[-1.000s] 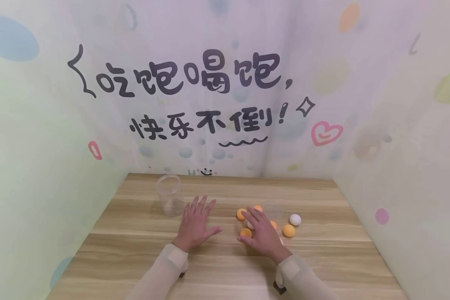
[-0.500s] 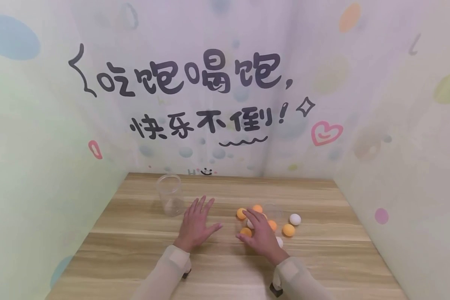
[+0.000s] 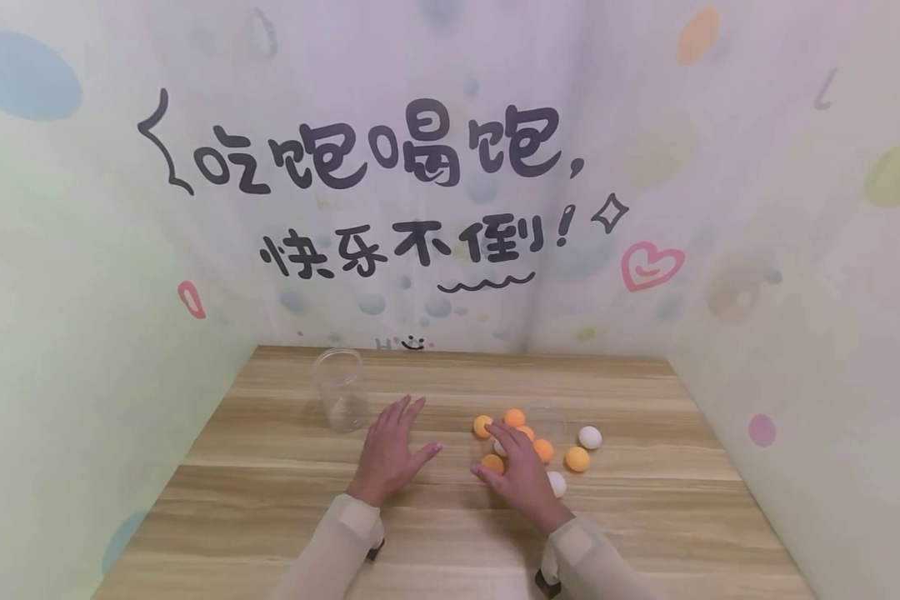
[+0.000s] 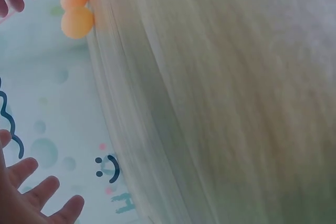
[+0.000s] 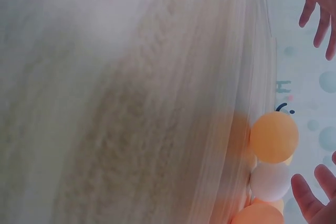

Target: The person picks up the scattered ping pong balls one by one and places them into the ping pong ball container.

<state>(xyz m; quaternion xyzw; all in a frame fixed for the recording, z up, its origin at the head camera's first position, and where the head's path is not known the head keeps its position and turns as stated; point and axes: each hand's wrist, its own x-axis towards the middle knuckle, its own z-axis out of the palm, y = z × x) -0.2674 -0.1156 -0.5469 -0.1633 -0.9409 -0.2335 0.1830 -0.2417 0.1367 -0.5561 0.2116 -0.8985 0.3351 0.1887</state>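
My left hand, fingers spread and straight, hovers or rests beside the clear plastic cup, touching nothing I can make out. My right hand is over a cluster of ping-pong balls, fingers extended, gripping none. Around it lie orange ping-pong balls and white ping-pong balls; some are partly hidden by the hand. Spread fingers of the left hand show in the left wrist view. In the right wrist view an orange ball and a white ball sit near the right fingers.
A clear, round, flat piece, hard to see, lies behind the balls. The wood-grain table meets a patterned back wall with black lettering. Side walls enclose it left and right.
My right hand has shifted slightly left, and the white ball by its wrist shows more fully. The left hand stays almost where it was; cup and balls have not visibly moved.
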